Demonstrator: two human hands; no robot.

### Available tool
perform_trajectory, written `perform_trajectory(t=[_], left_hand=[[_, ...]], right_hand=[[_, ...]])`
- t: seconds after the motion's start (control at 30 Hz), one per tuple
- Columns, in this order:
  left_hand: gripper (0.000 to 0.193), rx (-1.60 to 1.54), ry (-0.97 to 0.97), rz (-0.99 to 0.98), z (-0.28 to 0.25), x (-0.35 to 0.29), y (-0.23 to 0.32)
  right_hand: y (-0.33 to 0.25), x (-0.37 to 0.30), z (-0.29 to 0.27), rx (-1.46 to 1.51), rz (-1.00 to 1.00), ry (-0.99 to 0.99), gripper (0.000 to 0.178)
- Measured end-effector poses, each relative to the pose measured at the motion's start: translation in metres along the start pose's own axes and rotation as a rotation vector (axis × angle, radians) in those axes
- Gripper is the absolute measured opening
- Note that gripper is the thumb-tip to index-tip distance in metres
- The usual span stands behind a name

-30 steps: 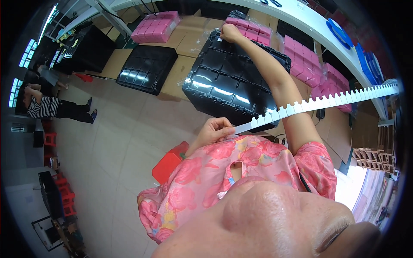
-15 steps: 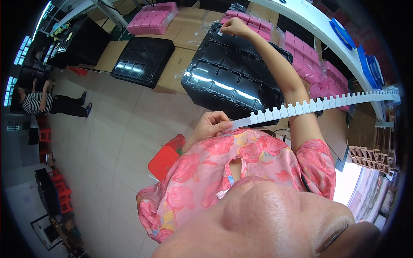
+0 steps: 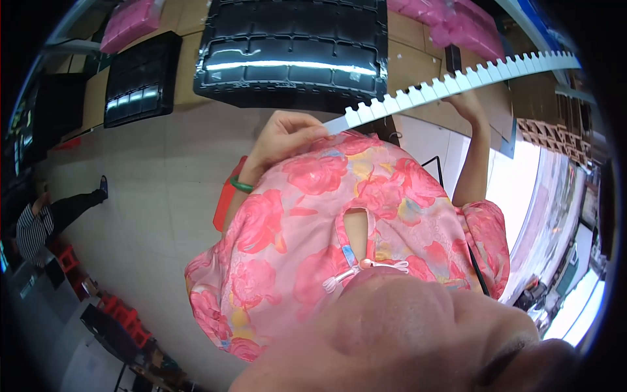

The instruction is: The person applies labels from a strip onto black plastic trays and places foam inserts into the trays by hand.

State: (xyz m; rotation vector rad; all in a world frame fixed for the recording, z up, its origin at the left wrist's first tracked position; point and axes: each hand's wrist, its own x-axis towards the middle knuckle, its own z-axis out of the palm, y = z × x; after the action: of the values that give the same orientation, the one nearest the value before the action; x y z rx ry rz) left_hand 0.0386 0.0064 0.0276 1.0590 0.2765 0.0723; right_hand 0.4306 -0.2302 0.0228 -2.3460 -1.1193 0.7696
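Observation:
My left hand (image 3: 287, 137) pinches the bare end of a long white strip of stickers (image 3: 450, 86) just in front of my chest. Small square-edged tabs stand up in a row along its upper side, and it runs away to the far right. Behind the strip is my right hand (image 3: 465, 104), arm bent. The strip covers part of its fingers, so what they do there is hidden. A big stack of glossy black plastic trays (image 3: 294, 62) stands ahead, beyond my left hand; neither hand touches it.
A smaller black tray stack (image 3: 144, 81) lies to the left on cardboard. Pink wrapped packs (image 3: 134, 23) sit at the back. A red stool (image 3: 228, 196) is beside my left arm. A person in a striped top (image 3: 34, 232) is at far left.
My right hand has drawn back from the top of the black tray stack to behind the strip. The left hand keeps its pinch. The whole view has shifted.

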Motion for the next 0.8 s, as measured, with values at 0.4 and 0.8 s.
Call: perform_trajectory(t=[0.4,0.8], left_hand=[[0.015,-0.169,0.055,-0.003,-0.008,0.000,-0.036],[0.015,-0.120,0.224,0.176,-0.001,-0.014,-0.056]], right_hand=[[-0.178,-0.017,0.115,0.892,-0.209,-0.474,0.015],[-0.166,0.046,0.083,0.658,-0.379,-0.436,0.015]])
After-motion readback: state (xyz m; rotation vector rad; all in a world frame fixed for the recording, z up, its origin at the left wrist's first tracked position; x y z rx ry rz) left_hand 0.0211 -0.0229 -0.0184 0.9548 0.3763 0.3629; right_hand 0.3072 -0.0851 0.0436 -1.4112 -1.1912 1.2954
